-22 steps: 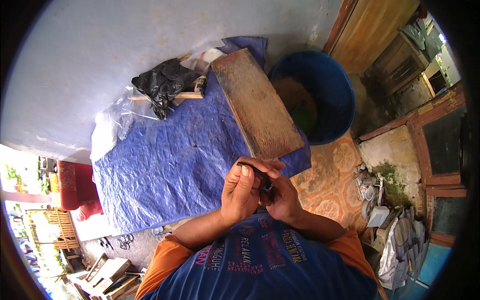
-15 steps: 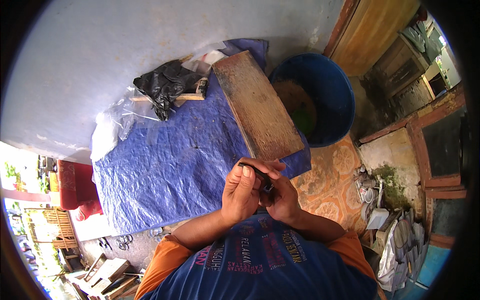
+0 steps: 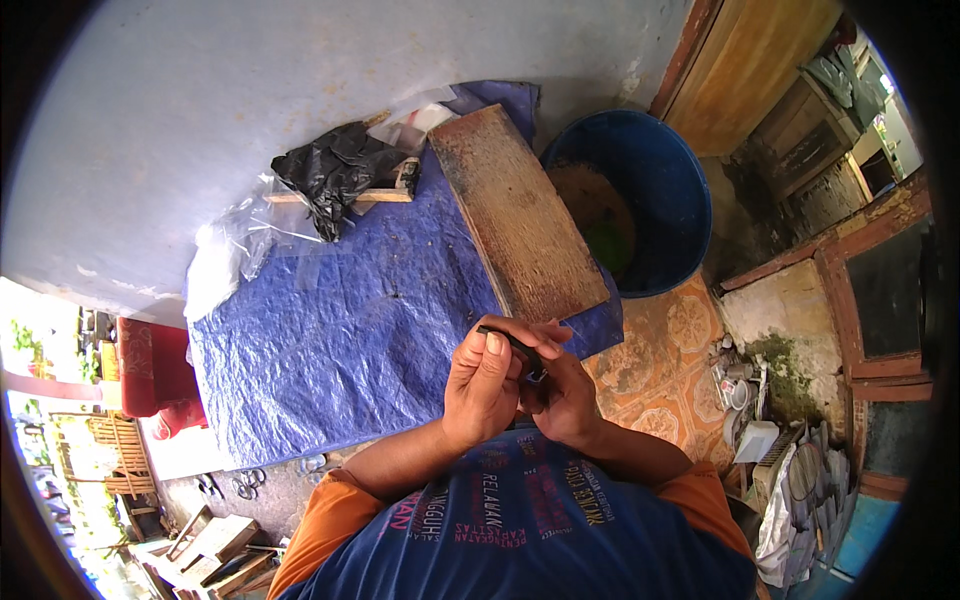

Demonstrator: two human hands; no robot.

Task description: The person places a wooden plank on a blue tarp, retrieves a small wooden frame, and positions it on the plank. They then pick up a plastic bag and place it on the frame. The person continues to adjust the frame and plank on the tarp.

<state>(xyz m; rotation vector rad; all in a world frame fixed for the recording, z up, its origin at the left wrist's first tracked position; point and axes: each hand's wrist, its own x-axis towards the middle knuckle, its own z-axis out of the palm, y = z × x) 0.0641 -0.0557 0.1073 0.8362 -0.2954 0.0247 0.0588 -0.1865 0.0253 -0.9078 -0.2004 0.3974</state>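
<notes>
A blue tarp [image 3: 340, 330] covers the desk, spread wide and wrinkled. Beside it stands a big blue tub [image 3: 655, 185], and a worn brown wooden board [image 3: 515, 215] lies along the tarp's edge next to it. Further back there's a crumpled black plastic bag [image 3: 335, 170]. Closer in, both hands meet just above the tarp's near corner: the left hand [image 3: 485, 385] curls closed, pinching a small dark slim object [image 3: 512, 343], thin and blackish, its detail too small to make out. The right hand [image 3: 565, 395] grips the same piece from the other side.
</notes>
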